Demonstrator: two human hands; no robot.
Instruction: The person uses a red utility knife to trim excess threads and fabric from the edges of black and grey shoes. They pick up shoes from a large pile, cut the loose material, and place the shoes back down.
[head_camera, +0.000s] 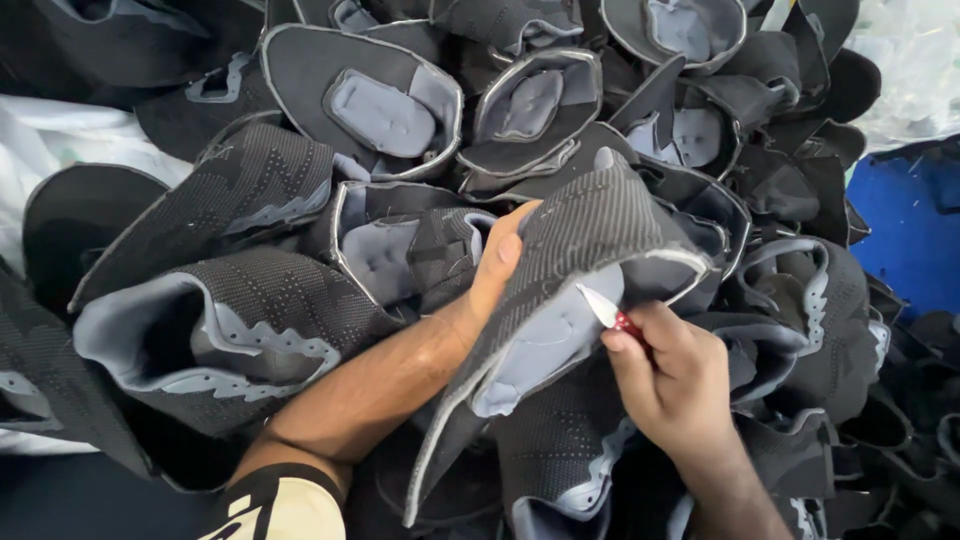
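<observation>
My left hand (492, 270) grips a black knitted shoe upper (590, 230) with grey lining, thumb on its outer face, holding it up above the pile. My right hand (672, 375) is closed on a small red-handled cutter (610, 310). Its pale blade tip touches the grey inner edge of the held upper. The rest of my left fingers are hidden behind the fabric.
A large heap of black and grey shoe uppers (250, 330) fills the view on all sides. White sacking (60, 140) shows at the left, a blue surface (910, 240) at the right, and clear plastic (915, 60) at the top right.
</observation>
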